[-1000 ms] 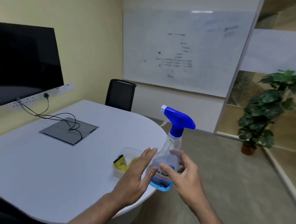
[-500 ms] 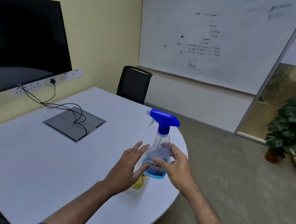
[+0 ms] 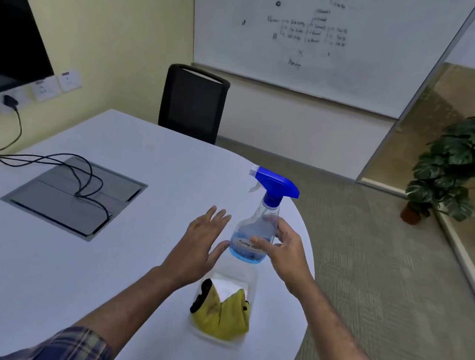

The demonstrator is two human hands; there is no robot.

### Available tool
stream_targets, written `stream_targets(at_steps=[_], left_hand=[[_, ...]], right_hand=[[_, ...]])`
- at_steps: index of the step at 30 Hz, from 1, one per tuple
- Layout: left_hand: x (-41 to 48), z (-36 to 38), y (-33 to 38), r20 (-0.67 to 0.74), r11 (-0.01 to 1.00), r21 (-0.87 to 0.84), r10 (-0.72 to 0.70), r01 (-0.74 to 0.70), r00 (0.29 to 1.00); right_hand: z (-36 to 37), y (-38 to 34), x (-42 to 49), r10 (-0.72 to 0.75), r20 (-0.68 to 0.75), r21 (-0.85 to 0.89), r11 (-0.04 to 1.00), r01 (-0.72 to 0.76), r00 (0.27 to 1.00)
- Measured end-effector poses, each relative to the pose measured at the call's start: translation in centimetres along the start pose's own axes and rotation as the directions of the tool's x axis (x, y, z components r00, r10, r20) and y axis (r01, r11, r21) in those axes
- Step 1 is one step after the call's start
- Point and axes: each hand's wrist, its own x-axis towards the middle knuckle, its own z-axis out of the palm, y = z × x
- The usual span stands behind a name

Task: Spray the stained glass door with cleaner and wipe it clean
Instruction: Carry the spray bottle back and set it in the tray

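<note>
A clear spray bottle [image 3: 254,228] with a blue trigger head and a little blue liquid stands upright near the round end of the white table [image 3: 105,254]. My right hand [image 3: 284,252] wraps it, thumb on the label and fingers behind. My left hand [image 3: 200,243] is flat and spread just left of the bottle, its thumb near the base. A yellow cloth [image 3: 222,313] lies crumpled in a clear plastic container [image 3: 252,281] right in front of the bottle. A glass panel [image 3: 456,94] in a metal frame stands at the far right.
A black chair [image 3: 193,102] sits behind the table, under a whiteboard [image 3: 319,36]. A grey cable box [image 3: 73,195] with black cables is set into the table on the left. A potted plant [image 3: 461,162] stands on the carpet at right.
The bottle has come in from beyond the table edge and down to the tabletop behind the container. Both hands moved with it, and the view has tilted down and closer.
</note>
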Motion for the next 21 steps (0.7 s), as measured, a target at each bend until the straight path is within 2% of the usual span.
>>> stream_targets(at_steps=[7, 12, 21], left_hand=[[1.0, 6.0, -5.3, 0.022, 0.992, 0.060, -0.114, 0.113, 0.993], [0.3, 9.3, -7.6, 0.024, 0.984, 0.044, -0.176, 0.175, 0.984], [-0.8, 13.1, -10.2, 0.085, 0.978, -0.027, -0.203, 0.206, 0.976]], right_hand=[[1.5, 4.0, 5.3, 0.052, 0.024, 0.007, 0.999, -0.052, 0.998], [2.9, 7.4, 8.0, 0.088, 0.020, 0.029, 0.996, -0.089, 0.996], [4.8, 13.4, 10.7, 0.200, 0.048, -0.061, 0.978, -0.197, 0.979]])
